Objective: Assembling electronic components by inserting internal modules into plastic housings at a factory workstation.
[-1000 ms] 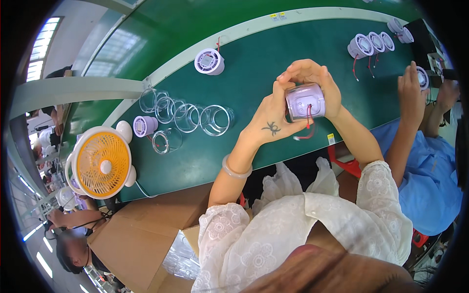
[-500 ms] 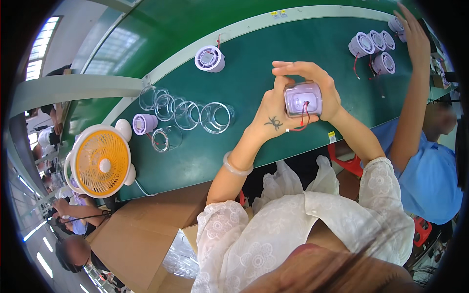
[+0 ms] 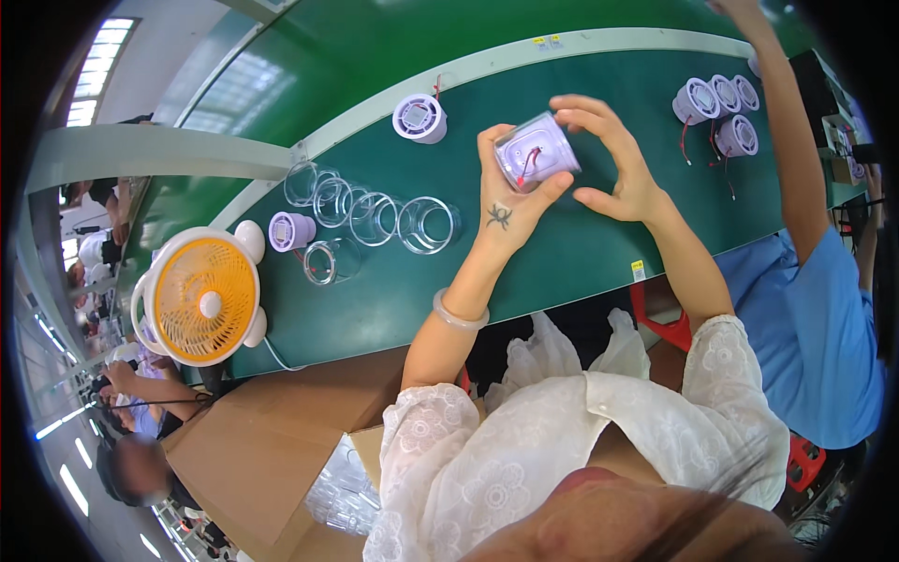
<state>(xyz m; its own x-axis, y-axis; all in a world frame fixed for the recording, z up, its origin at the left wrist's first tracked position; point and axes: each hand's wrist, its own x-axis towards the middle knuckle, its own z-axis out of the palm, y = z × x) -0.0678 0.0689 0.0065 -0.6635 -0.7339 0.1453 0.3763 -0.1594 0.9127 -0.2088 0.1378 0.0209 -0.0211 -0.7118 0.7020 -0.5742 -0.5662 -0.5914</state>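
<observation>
My left hand (image 3: 510, 208) grips a clear cup with a lilac plastic housing (image 3: 536, 153) inside it, held tilted above the table. Short red and dark wires show at the housing's face. To its right, my right hand (image 3: 623, 178) is open, fingers curved and spread, apart from the cup. Left of my hands, several clear cups, among them one clear cup (image 3: 429, 225), lie on the green table (image 3: 393, 304). One lilac housing (image 3: 420, 118) stands near the back rail, and another lilac housing (image 3: 291, 230) sits by the cups.
An orange and white fan (image 3: 204, 298) stands at the table's left end. Several lilac housings with wires, one of them a near housing (image 3: 737, 137), stand at the back right. A co-worker's arm (image 3: 791, 131) reaches over the right side. A cardboard box (image 3: 272, 440) holds clear cups below.
My right hand has let go of the cup and moved right, opening. The cup has shifted left and up in my left hand and turned. The co-worker's arm has moved further up.
</observation>
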